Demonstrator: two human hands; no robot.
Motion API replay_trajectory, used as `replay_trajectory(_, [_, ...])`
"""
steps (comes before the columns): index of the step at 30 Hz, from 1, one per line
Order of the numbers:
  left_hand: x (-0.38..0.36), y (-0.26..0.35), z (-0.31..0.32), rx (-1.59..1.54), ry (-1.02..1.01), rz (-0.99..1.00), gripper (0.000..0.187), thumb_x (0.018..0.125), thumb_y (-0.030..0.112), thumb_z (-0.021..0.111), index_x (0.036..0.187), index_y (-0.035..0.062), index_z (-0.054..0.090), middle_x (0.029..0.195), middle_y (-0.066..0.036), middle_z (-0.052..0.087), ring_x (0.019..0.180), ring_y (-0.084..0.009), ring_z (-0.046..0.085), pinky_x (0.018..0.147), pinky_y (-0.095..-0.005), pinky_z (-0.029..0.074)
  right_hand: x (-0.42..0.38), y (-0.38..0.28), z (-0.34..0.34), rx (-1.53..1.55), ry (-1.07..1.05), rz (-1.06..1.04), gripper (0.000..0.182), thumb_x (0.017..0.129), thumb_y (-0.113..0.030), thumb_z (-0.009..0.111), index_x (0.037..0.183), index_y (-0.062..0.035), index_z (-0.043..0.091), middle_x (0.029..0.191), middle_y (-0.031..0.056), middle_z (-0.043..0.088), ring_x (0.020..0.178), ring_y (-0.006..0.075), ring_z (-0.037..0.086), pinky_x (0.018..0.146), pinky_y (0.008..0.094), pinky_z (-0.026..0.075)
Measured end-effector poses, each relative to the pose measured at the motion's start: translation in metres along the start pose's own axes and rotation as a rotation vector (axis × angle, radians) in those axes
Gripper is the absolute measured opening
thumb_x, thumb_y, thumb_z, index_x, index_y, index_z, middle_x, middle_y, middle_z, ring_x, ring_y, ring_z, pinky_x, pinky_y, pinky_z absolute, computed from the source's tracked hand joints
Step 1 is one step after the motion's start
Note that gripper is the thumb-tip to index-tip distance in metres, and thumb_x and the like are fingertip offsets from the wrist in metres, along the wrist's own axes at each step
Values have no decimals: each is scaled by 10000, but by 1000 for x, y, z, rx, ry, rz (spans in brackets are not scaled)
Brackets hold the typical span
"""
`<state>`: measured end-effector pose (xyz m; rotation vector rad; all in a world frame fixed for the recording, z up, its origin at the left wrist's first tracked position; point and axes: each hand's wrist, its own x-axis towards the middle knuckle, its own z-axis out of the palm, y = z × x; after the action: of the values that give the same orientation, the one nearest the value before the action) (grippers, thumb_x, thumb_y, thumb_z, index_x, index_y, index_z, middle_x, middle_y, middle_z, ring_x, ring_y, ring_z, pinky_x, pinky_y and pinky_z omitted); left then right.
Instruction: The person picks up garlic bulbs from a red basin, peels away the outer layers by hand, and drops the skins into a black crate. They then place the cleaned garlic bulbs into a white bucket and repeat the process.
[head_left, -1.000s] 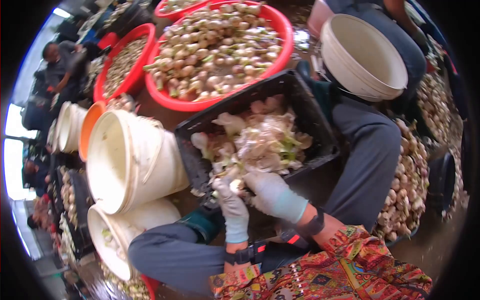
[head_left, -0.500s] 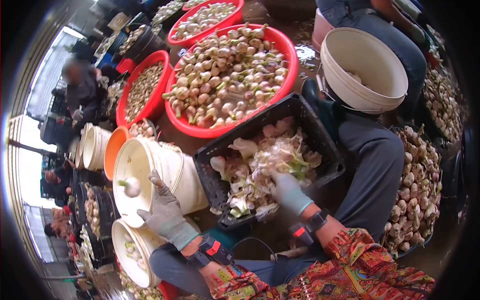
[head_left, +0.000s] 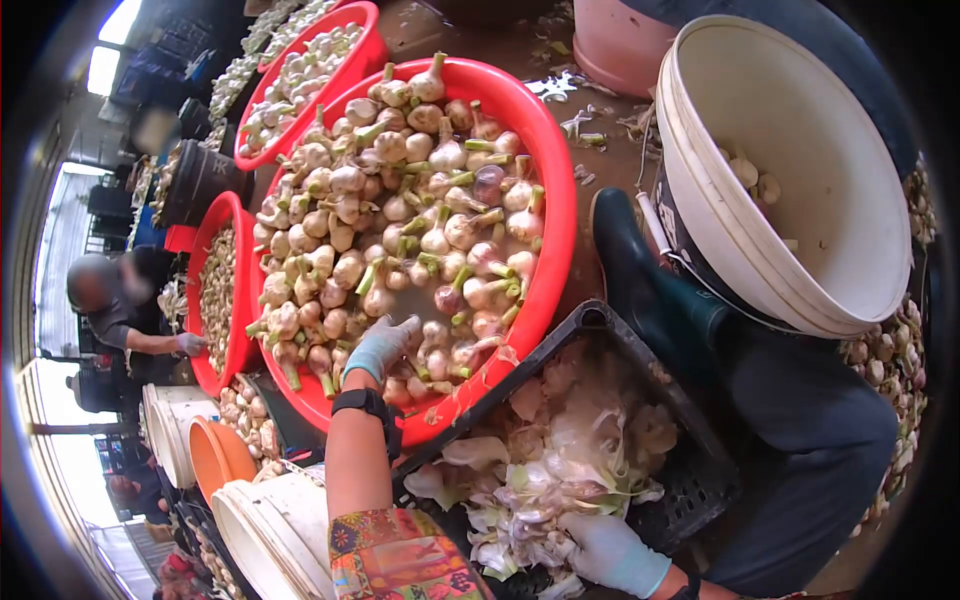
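My left hand (head_left: 383, 348), in a pale glove, reaches over the near edge of a large red tub (head_left: 548, 165). Its fingers are stretched out against the garlic bulbs (head_left: 345, 265), which have short cut stems and lie in cloudy water. My right hand (head_left: 612, 556), also gloved, rests at the near end of a black crate (head_left: 690, 500). Its fingers are curled against the loose garlic skins (head_left: 530, 500) heaped inside. What it holds, if anything, is hidden.
To the right stands a large white bucket (head_left: 690, 190) with a few bulbs inside. White buckets (head_left: 275, 530) and an orange bucket (head_left: 220, 455) are at the lower left. My boot (head_left: 625, 250) is beside the crate. Another person (head_left: 130, 300) works at a farther red tub (head_left: 228, 350).
My left hand has left the white bucket, where a bulb was in the air at its mouth, and is now in the red tub. The view has swung toward the tub.
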<state>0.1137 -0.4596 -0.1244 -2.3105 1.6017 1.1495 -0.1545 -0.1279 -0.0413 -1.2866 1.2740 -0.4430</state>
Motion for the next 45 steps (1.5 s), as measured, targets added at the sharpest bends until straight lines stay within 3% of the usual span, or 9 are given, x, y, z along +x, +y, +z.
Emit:
replay_trajectory(2, [15, 3, 10, 367, 46, 135, 637, 815, 375, 660, 1255, -49, 480, 1047, -153, 611, 932, -283, 615, 770, -365, 514, 1, -6, -7, 127, 8, 14, 196, 862, -232, 570, 944, -54, 572, 780, 208, 608, 746, 396, 597, 655, 458, 472])
replay_trajectory(6, [-57, 50, -9, -341, -141, 98, 318, 833, 276, 660, 1061, 70, 582, 899, -54, 599, 780, -166, 575, 686, -355, 513, -2, -11, -8, 106, 50, 13, 239, 879, -279, 573, 843, -46, 541, 720, 197, 585, 698, 412, 586, 618, 456, 476])
replay_trajectory(14, [-311, 53, 58, -1277, 57, 311, 113, 831, 117, 589, 851, 7, 575, 717, -66, 619, 716, -142, 624, 650, -235, 496, -36, -21, -10, -26, 269, -285, 574, 928, -379, 478, 1380, -46, 359, 627, 199, 591, 589, 396, 603, 543, 476, 477])
replay_trajectory(18, [-374, -15, 144, -1460, 143, 223, 321, 806, 155, 725, 994, -53, 571, 930, -99, 610, 801, -162, 618, 711, -268, 529, -39, 2, 17, -141, 396, -656, 504, 879, -318, 525, 1327, -124, 398, 683, 170, 626, 615, 375, 617, 556, 490, 479])
replay_trajectory(19, [-387, -30, 156, -1427, 178, 161, 328, 808, 149, 726, 1008, -47, 556, 940, -100, 607, 818, -163, 616, 721, -271, 530, -57, -13, 8, -246, 49, -351, 451, 886, -273, 517, 1301, -117, 437, 857, 205, 639, 749, 389, 625, 639, 474, 490])
replay_trajectory(27, [-442, -55, 170, -1372, 507, 75, 344, 819, 158, 722, 1007, -34, 507, 948, -120, 604, 759, -165, 621, 660, -275, 546, -84, -20, 46, -279, -138, -328, 366, 909, -252, 475, 1254, -137, 438, 773, 187, 643, 711, 395, 628, 609, 495, 475])
replay_trajectory(34, [-457, -65, 157, -1324, 322, 172, 351, 829, 183, 705, 1013, -50, 518, 920, -125, 613, 766, -197, 638, 702, -323, 561, -74, -4, 49, 397, -283, -201, 275, 921, -253, 520, 1078, -32, 567, 858, 214, 642, 809, 362, 629, 723, 414, 498])
replay_trajectory(37, [-449, -82, 160, -1460, 185, 146, 323, 832, 175, 695, 1037, -20, 539, 958, -124, 605, 836, -206, 635, 681, -340, 557, -88, -39, 11, -462, -48, -293, 294, 866, -284, 577, 1000, -23, 597, 912, 182, 653, 834, 350, 631, 748, 425, 500])
replay_trajectory(45, [-438, -80, 167, -1450, 81, 110, 356, 860, 195, 631, 1092, -71, 581, 1043, -143, 628, 933, -244, 629, 808, -331, 534, -56, -9, 33, -285, -131, -259, 219, 818, -215, 593, 957, -47, 625, 832, 188, 640, 840, 350, 623, 753, 427, 492])
